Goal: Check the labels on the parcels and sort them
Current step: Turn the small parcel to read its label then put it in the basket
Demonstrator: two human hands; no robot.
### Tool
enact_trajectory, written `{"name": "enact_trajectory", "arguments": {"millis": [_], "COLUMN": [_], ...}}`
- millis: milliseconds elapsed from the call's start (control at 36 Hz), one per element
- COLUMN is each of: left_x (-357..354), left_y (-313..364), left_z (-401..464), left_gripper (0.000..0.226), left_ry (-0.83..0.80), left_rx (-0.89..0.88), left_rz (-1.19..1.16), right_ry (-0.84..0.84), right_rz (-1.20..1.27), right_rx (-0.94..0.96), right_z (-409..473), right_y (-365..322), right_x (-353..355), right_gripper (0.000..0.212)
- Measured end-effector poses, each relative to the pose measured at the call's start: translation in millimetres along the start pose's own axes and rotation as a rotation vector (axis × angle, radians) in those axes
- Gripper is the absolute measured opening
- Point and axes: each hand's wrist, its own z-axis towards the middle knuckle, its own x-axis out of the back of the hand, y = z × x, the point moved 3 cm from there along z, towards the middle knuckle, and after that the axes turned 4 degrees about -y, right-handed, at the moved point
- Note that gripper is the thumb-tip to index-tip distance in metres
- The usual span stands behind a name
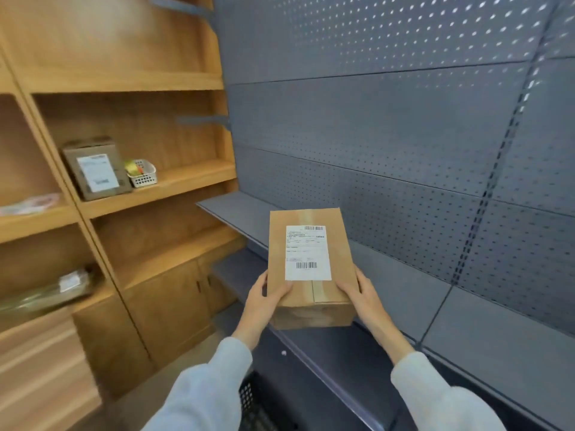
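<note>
Now, parcel (311,269): held label-up over the grey shelf (404,293).
Left hand (264,301): fingers curled round its near left corner.
Right hand (362,295): likewise clamped on the right corner.
Advice: hold it level and steady, thumbs off the label (308,252).
Writing: barcodes visible, text too small to read.

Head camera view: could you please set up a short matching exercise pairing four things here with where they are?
Things:
1. held parcel
2. second labelled parcel
3. white basket
4. wrapped package

Places:
A. lower wooden shelf, far left
B. between both hands, over the grey shelf
C. wooden shelf, right of a box
D. wooden shelf, left of the basket

Pairs: 1-B, 2-D, 3-C, 4-A
</note>
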Motion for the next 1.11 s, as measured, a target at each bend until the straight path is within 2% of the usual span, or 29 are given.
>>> {"name": "enact_trajectory", "arguments": {"millis": [83, 139, 222, 361, 500, 583, 667, 778, 889, 1028, 1111], "left_x": [43.8, 72.6, 112.8, 166.5, 207.4, 221.8, 230.2, 240.9, 245.9, 245.1, 243.0], "left_y": [-14.1, -25.3, -40.4, -73.5, -114.5, -139.2, -162.4, -192.1, -223.3, -273.5, -313.0], "left_z": [-11.5, -21.6, -40.7, -68.0, -94.0, -106.6, -116.8, -123.7, -127.9, -121.6, -114.2], "left_gripper": [0.077, 0.081, 0.067, 0.039, 0.027, 0.031, 0.042, 0.044, 0.043, 0.036, 0.036], "left_ry": [0.07, 0.118, 0.201, 0.299, 0.368, 0.391, 0.417, 0.422, 0.436, 0.481, 0.502], "left_rx": [0.029, 0.052, 0.069, 0.131, 0.19, 0.221, 0.244, 0.281, 0.315, 0.343, 0.367], "left_rz": [0.014, 0.031, 0.024, 0.019, -0.039, -0.067, -0.085, -0.122, -0.135, -0.157, -0.164], "right_ry": [-0.07, -0.12, -0.201, -0.31, -0.371, -0.388, -0.417, -0.432, -0.455, -0.493, -0.506], "right_rz": [0.031, 0.043, 0.052, 0.032, 0.021, 0.009, -0.011, -0.007, -0.049, -0.075, -0.09], "right_rx": [0.001, -0.001, -0.022, -0.015, -0.047, -0.085, -0.139, -0.18, -0.226, -0.276, -0.296], "right_z": [3.3, 6.4, 9.3, 6.5, -3.1, -11.3, -20.9, -28.1, -30.5, -20.0, -14.3], "right_y": [-8.7, -6.2, 4.3, 16.8, 32.9, 49.4, 72.3, 94.4, 118.3, 172.5, 210.7], "right_x": [-49.2, -80.8, -129.2, -196.0, -250.5, -276.2, -298.1, -321.7, -334.3, -350.5, -361.6], "right_gripper": [0.062, 0.064, 0.08, 0.068, 0.074, 0.067, 0.084, 0.089, 0.077, 0.081, 0.073]}}
